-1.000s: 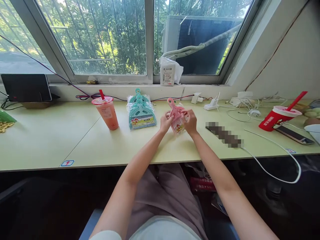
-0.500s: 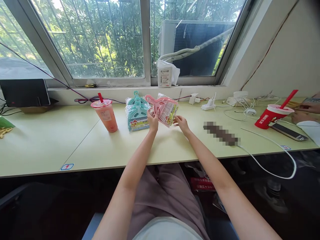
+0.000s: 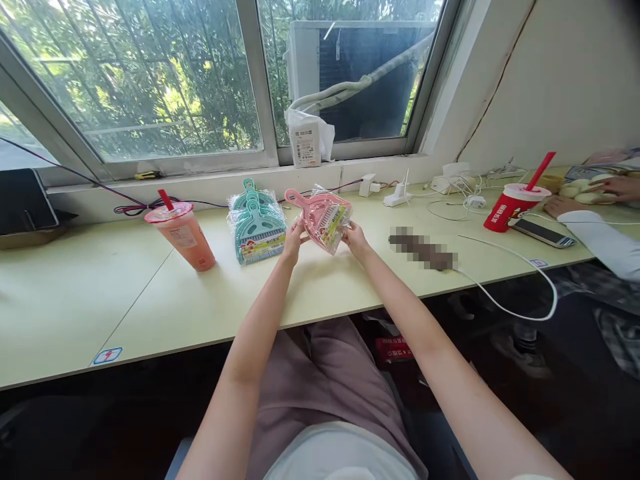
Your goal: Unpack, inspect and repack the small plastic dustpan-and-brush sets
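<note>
Between my two hands, a pink dustpan and brush set (image 3: 320,215) in clear wrapping with a yellow label is held tilted above the table. My left hand (image 3: 295,239) grips its left side below the handle. On the lower right edge, my right hand (image 3: 354,238) has its fingers closed on the wrapping; some fingertips are hidden behind the set. Just left of my left hand, green wrapped dustpan and brush sets (image 3: 257,230) lie overlapping on the table.
A pink drink cup (image 3: 186,237) stands to the left on the pale table (image 3: 240,293). At right are a blurred-out brown object (image 3: 423,250) with a white cable, a red cup (image 3: 515,208), a phone (image 3: 544,232), chargers (image 3: 397,195) and another person's sleeve (image 3: 600,233).
My right hand has closed on the pink set's right edge, where its fingers were apart before. The set has turned slightly, and the whole view has shifted to the right.
</note>
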Demonstrator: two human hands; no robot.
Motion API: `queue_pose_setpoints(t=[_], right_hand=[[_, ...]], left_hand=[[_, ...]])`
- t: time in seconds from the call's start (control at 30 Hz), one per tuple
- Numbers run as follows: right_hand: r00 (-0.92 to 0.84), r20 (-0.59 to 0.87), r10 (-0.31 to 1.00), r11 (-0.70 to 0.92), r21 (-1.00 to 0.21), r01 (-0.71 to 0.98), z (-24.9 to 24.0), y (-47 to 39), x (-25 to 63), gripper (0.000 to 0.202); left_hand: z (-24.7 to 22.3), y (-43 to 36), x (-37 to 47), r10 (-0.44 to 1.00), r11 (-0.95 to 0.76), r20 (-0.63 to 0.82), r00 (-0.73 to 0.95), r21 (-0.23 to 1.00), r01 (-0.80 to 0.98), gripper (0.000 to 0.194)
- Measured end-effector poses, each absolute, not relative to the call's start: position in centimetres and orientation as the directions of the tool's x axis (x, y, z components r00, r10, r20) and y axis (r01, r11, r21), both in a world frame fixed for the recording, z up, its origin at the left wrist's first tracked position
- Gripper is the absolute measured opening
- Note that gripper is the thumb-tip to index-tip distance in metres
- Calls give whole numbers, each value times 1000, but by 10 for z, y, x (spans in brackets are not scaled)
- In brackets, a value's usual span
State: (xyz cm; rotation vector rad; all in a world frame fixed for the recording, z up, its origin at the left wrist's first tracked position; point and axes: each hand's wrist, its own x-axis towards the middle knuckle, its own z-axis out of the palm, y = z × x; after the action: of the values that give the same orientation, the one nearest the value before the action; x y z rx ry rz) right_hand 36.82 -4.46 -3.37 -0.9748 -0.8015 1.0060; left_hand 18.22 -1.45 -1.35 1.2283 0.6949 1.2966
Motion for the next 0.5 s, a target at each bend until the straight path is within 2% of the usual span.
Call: queue_pose_setpoints(t=[0.13, 0.27, 0.37, 0.5], right_hand=[[329, 102, 939, 215, -919, -330, -31, -46, 372, 41], [349, 79, 934, 212, -908, -361, -29, -47, 376, 37], [420, 49, 906, 231, -889, -395, -30, -46, 381, 33], [487, 25, 873, 263, -864, -429, -32, -43, 385, 31]], left_hand=[[-8, -12, 178, 983, -158, 180, 32, 922, -353, 33], [2, -6, 158, 951, -271, 171, -259, 864, -424, 35], [9, -5, 142, 856, -356, 167, -489, 876, -324, 35], [12, -11, 136, 825, -276, 174, -537, 954, -115, 42]])
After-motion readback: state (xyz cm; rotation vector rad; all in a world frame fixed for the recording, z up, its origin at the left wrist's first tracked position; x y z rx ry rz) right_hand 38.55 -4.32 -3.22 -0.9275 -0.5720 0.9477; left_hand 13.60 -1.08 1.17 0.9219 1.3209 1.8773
